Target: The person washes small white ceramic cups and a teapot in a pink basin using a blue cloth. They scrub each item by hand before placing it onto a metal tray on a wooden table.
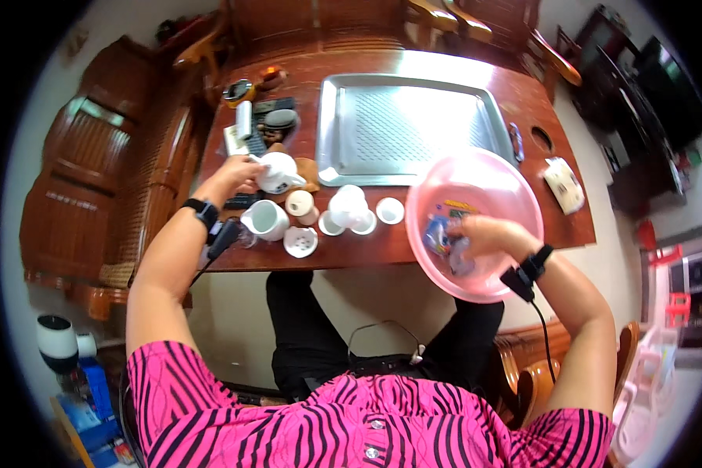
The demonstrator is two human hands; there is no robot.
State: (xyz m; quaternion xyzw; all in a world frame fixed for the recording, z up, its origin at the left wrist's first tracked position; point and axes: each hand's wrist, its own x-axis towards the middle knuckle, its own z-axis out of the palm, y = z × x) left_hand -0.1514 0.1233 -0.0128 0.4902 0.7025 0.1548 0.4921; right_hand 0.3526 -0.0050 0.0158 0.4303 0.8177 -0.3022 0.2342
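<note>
My left hand (241, 174) grips the handle of a white teapot (279, 171) at the table's left side. Just below the pot stand a white pitcher (266, 220), a cream-coloured ceramic piece (300, 203) and a white strainer-like piece with dark holes (300, 241). Several small white cups (391, 210) sit to their right, some of them stacked. My right hand (483, 235) reaches into a pink plastic basin (531, 205), its fingertips at crinkled clear and blue plastic packaging (437, 235). Whether those fingers hold any of it cannot be told.
A large metal tray (415, 128) lies behind the cups. Remote controls (273, 105), an ashtray-like round tin (238, 92) and other small things crowd the back left. A tissue pack (564, 185) lies at the right. The basin overhangs the table's front edge.
</note>
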